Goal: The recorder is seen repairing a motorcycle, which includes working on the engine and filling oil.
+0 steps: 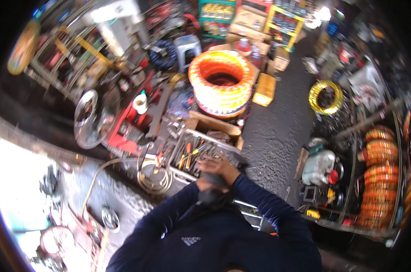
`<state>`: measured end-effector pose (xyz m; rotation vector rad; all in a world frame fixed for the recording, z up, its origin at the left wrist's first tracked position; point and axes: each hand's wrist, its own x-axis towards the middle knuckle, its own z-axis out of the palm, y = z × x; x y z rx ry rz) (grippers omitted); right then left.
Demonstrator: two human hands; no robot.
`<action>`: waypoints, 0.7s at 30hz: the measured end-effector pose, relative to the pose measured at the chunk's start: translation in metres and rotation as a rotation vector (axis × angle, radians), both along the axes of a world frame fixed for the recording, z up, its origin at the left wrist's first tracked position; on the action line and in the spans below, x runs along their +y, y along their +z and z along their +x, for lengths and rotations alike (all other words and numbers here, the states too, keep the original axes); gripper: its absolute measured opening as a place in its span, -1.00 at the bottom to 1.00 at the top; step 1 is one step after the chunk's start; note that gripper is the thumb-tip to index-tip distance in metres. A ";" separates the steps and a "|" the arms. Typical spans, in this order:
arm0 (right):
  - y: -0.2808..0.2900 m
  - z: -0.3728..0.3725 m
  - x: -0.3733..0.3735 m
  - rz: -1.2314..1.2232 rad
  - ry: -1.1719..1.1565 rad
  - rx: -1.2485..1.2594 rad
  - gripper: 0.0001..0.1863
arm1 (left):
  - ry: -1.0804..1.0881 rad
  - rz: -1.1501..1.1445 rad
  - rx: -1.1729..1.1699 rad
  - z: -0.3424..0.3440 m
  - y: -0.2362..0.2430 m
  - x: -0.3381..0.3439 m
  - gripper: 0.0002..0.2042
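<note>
My right hand (220,166) reaches over a grey metal toolbox (173,154), its fingers stretched out and apart. Just below it is my left hand (202,183), close to the right wrist. A blurred dark grey piece, perhaps cloth (213,179), lies between the two hands and covers most of the left fingers, so their grip is hidden. Inside the box are several dark metal tools, and among them an orange-handled screwdriver (188,148) and a yellow-and-blue-handled tool (198,149).
Behind the toolbox are an open cardboard box (201,119) and a tall stack of orange-yellow rings (223,106). A coiled hose (154,181) lies left of it. At right stand a rack of orange wrapped rings (381,181), a pale jug (317,165) and a yellow ring (326,109).
</note>
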<state>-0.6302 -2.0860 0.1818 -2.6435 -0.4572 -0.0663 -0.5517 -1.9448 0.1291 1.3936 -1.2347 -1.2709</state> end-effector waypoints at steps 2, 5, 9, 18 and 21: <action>-0.034 0.017 -0.023 0.899 -0.012 0.710 -0.26 | -0.028 -0.079 -0.059 -0.008 -0.002 -0.019 -0.53; -0.067 -0.002 -0.070 1.054 -0.009 0.784 -0.03 | -0.143 0.080 -0.333 -0.005 0.033 -0.023 -0.59; -0.069 -0.048 -0.098 0.675 -0.771 0.837 0.27 | 0.175 -0.387 -0.395 0.009 0.074 0.011 -0.67; -0.105 0.026 0.054 0.336 -0.400 0.697 -0.22 | 1.223 0.231 0.485 0.036 -0.014 -0.019 -0.61; -0.090 0.040 0.058 0.315 -0.354 0.532 -0.43 | 1.261 0.210 0.703 0.076 -0.020 -0.020 -0.65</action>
